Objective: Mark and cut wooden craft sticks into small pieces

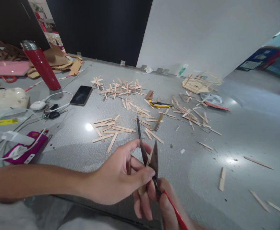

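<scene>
Between the fingers and thumb of my left hand (127, 172) is a wooden craft stick (149, 158), held near the table's front edge. My right hand (170, 204) grips scissors (155, 159) by their red handles. The dark scissor blades are spread apart, with the stick lying between them. My left fingers are very close to the blades, and one blade passes partly behind them. Beyond my hands lies a loose group of craft sticks (108, 129) on the grey table.
More stick heaps (122, 88) lie farther back, beside a yellow cutter knife (160, 103). A stick-built frame (199, 83) stands back right. To the left are a phone (81, 95), a red bottle (42, 67), keys (52, 111), cables and a purple pouch (27, 148).
</scene>
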Demonstrator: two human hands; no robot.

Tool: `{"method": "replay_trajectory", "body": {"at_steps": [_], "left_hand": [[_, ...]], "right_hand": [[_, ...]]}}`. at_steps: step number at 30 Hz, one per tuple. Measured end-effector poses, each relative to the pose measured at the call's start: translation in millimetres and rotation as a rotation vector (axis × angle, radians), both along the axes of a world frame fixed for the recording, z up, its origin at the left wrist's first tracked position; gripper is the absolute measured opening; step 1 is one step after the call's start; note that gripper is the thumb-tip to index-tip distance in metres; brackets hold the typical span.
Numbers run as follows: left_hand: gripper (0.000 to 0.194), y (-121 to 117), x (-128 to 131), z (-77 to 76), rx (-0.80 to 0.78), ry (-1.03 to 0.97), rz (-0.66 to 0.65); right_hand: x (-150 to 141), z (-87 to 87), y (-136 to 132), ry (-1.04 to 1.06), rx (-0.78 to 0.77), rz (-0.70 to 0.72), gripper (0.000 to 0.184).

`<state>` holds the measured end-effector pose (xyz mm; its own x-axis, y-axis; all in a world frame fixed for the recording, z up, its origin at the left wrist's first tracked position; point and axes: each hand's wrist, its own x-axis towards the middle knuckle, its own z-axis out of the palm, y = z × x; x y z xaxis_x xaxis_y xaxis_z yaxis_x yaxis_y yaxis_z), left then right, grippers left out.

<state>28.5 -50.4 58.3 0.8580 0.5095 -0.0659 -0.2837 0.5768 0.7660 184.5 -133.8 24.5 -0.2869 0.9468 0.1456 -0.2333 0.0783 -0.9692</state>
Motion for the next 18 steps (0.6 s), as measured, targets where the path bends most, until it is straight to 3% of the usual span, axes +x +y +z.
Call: {"method": "replay_trajectory", "body": {"at_steps": [6,11,18], "left_hand": [[0.044,0.7,1.2,-2.2,-0.001,-0.034,0.040],[0.049,-1.8,0.6,0.7,-0.030,0.026,-0.033],[0.053,-3.8,2.7,-8.6,-0.056,-0.015,-0.052]], "right_hand": [[-2.1,-5.7,-0.4,0.002,0.001,-0.040,0.053],[0.5,-5.7,-3.2,0.013,-0.063,0.002,0.055],[2.3,1.6,-3.7,-0.015,-0.111,-0.011,0.056]]}}
